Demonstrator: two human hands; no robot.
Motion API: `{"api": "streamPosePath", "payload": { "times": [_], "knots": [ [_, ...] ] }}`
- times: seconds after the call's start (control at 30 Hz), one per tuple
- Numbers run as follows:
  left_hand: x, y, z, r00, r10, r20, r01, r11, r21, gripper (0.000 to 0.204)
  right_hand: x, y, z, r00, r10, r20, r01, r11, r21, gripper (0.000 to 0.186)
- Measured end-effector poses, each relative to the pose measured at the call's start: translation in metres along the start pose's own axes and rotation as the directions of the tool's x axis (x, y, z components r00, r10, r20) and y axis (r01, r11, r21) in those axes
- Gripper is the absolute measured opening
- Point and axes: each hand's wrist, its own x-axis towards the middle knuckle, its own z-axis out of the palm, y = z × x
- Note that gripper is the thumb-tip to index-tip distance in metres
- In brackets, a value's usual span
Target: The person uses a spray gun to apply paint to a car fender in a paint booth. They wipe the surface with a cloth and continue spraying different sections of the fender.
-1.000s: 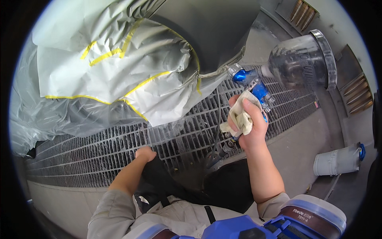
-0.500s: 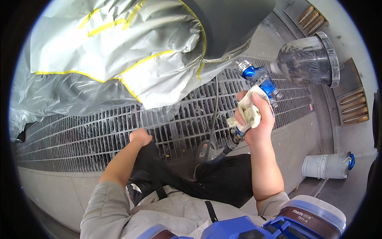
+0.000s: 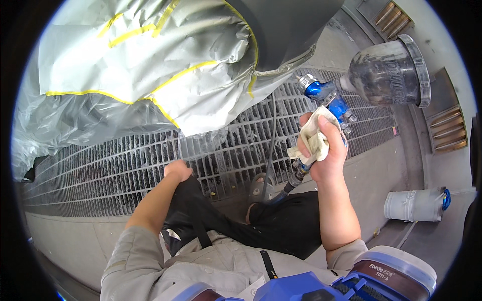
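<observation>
My right hand (image 3: 329,150) is closed around the grip of a blue spray gun (image 3: 340,108), with a crumpled off-white cloth (image 3: 315,135) between palm and grip. A large smudged translucent paint cup (image 3: 379,74) is fixed to the gun and tilts out to the right. The gun's silver nozzle points to the upper left, at the grey painted panel (image 3: 286,30) and apart from it. Below the grip, a hose fitting (image 3: 297,175) leads down toward my leg. My left hand (image 3: 178,171) rests at my bent left knee, its fingers mostly hidden from above.
White masking sheet (image 3: 196,95) with yellow tape edges and clear plastic film (image 3: 75,118) covers the body beside the panel. Beneath lies a metal floor grating (image 3: 241,155), crossed by a thin dark hose (image 3: 273,130). To the right stands a grey bucket (image 3: 414,205); wall vents (image 3: 447,129) are behind.
The view has shifted slightly. The spray gun, cup and right hand hold nearly the same pose, with the cup turned a little. My left hand stays at the knee.
</observation>
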Motion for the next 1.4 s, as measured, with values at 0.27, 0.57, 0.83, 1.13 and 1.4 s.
{"api": "streamPosePath", "payload": {
  "times": [0.27, 0.57, 0.83, 1.13, 1.4],
  "knots": [
    [-0.001, -0.002, -0.004, 0.999, -0.035, 0.026, 0.035, 0.999, 0.0, 0.047, -0.002, -0.001, 0.003, 0.999, -0.048, 0.015, 0.048, 0.999, -0.011, 0.031],
    [0.021, 0.008, 0.018, 0.992, -0.121, 0.03, 0.114, 0.981, 0.157, 0.055, 0.0, 0.003, 0.001, 0.991, -0.134, -0.015, 0.134, 0.987, 0.084, 0.032],
    [0.015, 0.028, 0.054, 0.965, 0.161, 0.206, -0.232, 0.891, 0.391, 0.063, 0.003, 0.001, 0.0, 0.982, -0.182, -0.045, 0.186, 0.977, 0.109, 0.033],
    [-0.007, 0.052, 0.076, 0.876, 0.355, 0.327, -0.46, 0.818, 0.344, 0.049, 0.004, 0.002, 0.001, 0.984, -0.18, -0.01, 0.18, 0.969, 0.168, 0.029],
    [-0.019, 0.065, 0.084, 0.795, 0.482, 0.369, -0.594, 0.74, 0.314, 0.049, 0.0, 0.004, -0.009, 0.979, -0.204, 0.003, 0.199, 0.958, 0.206, 0.034]
  ]
}}
